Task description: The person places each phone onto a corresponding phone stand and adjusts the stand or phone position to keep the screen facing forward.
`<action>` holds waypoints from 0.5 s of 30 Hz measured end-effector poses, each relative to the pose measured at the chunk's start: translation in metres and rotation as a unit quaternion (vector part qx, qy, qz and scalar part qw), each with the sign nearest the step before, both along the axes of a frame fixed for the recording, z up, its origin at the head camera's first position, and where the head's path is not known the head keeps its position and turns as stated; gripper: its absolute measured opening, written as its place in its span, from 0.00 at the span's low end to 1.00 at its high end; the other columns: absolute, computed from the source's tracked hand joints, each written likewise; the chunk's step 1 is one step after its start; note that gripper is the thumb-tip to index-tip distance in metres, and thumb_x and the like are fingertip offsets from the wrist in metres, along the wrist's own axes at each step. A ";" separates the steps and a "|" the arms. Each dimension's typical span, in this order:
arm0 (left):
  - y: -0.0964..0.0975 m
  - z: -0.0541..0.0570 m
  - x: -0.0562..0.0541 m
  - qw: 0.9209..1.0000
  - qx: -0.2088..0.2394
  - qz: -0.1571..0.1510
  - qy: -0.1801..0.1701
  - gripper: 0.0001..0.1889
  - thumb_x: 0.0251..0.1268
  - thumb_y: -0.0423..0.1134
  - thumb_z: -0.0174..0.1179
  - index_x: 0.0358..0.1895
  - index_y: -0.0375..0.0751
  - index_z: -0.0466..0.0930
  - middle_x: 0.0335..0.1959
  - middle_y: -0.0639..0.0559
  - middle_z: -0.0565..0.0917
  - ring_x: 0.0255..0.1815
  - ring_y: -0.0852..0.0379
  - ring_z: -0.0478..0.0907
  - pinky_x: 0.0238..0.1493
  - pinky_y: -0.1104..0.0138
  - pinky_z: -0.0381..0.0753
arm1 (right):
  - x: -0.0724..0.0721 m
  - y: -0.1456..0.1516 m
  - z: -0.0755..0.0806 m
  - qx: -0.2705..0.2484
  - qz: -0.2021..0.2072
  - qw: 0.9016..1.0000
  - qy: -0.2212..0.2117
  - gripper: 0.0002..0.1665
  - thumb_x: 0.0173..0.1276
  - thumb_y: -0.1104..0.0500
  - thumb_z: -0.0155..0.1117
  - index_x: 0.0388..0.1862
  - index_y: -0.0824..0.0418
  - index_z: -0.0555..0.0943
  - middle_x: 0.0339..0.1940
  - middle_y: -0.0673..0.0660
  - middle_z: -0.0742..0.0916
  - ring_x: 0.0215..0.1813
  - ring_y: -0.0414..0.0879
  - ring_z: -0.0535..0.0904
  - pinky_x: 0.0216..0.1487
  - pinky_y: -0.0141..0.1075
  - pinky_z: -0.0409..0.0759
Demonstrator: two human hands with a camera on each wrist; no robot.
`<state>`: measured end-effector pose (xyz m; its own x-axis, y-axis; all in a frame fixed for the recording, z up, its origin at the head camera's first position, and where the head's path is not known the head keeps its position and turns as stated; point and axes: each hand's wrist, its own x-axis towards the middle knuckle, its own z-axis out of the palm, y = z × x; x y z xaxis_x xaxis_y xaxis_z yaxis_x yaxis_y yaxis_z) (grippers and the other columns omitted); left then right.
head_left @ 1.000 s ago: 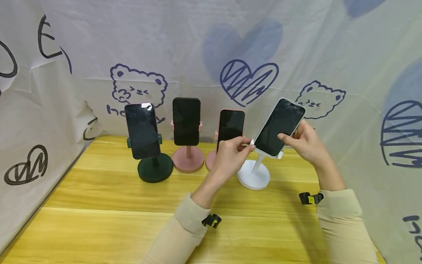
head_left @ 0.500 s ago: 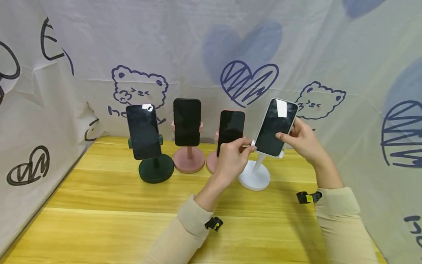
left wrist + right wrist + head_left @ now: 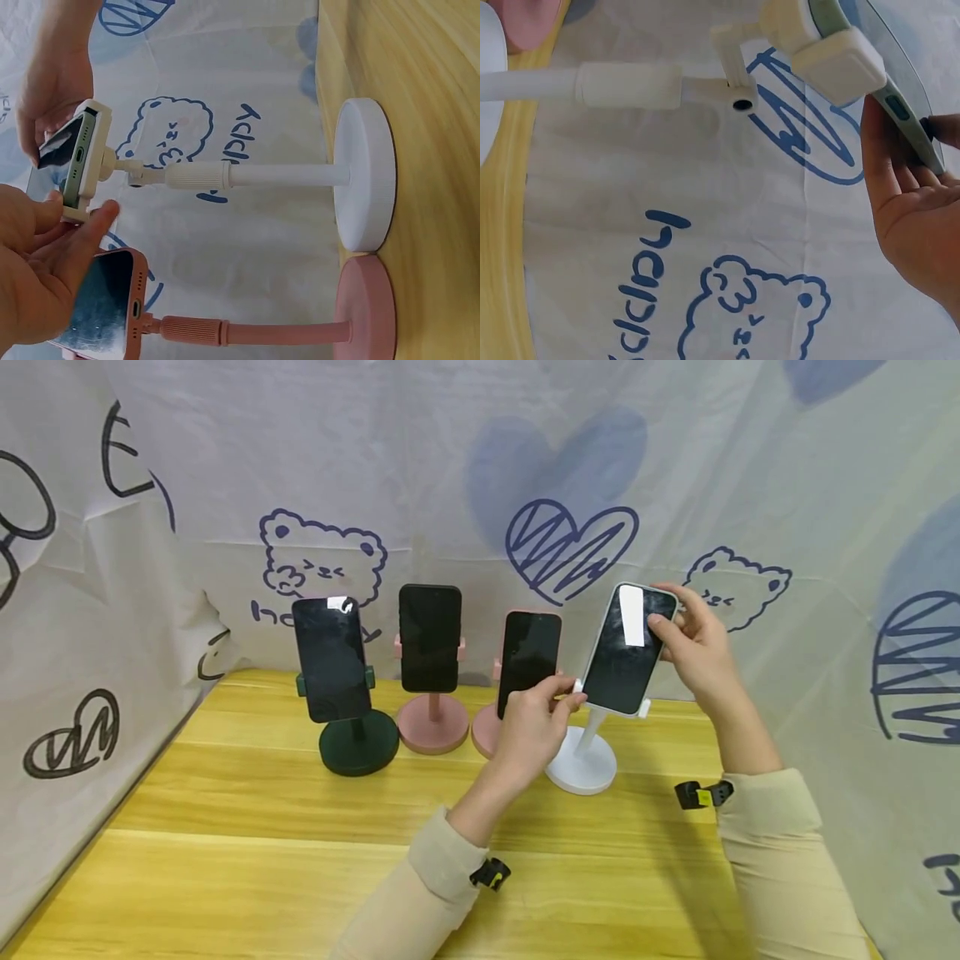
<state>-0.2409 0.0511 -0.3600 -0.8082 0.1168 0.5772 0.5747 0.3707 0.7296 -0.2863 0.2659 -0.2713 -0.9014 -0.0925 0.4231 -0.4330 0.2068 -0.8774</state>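
Note:
At the right of the head view, a phone point(image 3: 628, 664) with a dark screen and pale green edge sits tilted in the clamp of a white phone stand point(image 3: 582, 771). My left hand point(image 3: 534, 718) pinches the clamp's left side, and its fingertips lie around the clamp edge in the left wrist view. My right hand point(image 3: 697, 647) grips the phone's upper right edge, thumb on the screen and fingers behind. The right wrist view shows the clamp's white side block point(image 3: 840, 66) against the phone's edge, below the right hand in the head view.
Left of the white stand are a pink phone stand point(image 3: 486, 732), a second pink stand point(image 3: 432, 724) and a dark green stand point(image 3: 358, 743), each holding a phone. They stand on a yellow wooden table point(image 3: 285, 860). A patterned white cloth point(image 3: 450, 460) hangs behind.
The held phone has swung leftward to a more upright angle. My right hand has slid up along its right edge. My left hand keeps its pinch on the clamp.

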 end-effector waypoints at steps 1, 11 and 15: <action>0.000 0.000 0.001 1.000 -0.011 0.004 -0.004 0.11 0.74 0.37 0.64 0.51 0.33 0.87 0.39 0.45 0.91 0.36 0.59 0.90 0.37 0.77 0.85 | 0.000 0.000 0.001 0.014 -0.003 1.000 0.000 0.25 0.80 0.62 0.60 0.73 0.58 0.73 0.31 0.50 0.81 0.37 0.38 0.83 0.38 0.27 0.87; 0.003 -0.005 0.003 0.972 0.123 -0.096 -0.177 0.17 0.82 0.42 0.55 0.58 0.31 0.82 0.40 0.45 0.91 0.35 0.59 0.90 0.40 0.70 0.89 | -0.001 0.008 0.008 0.137 -0.031 0.990 0.007 0.25 0.80 0.58 0.61 0.73 0.56 0.72 0.30 0.44 0.82 0.33 0.36 0.81 0.36 0.26 0.85; 0.007 -0.007 0.000 0.946 0.192 -0.145 -0.218 0.17 0.84 0.42 0.53 0.56 0.29 0.82 0.41 0.42 0.91 0.40 0.53 0.91 0.44 0.66 0.90 | 0.000 0.010 0.009 0.146 -0.034 0.989 0.006 0.26 0.80 0.57 0.62 0.74 0.58 0.72 0.28 0.45 0.81 0.30 0.37 0.80 0.35 0.25 0.84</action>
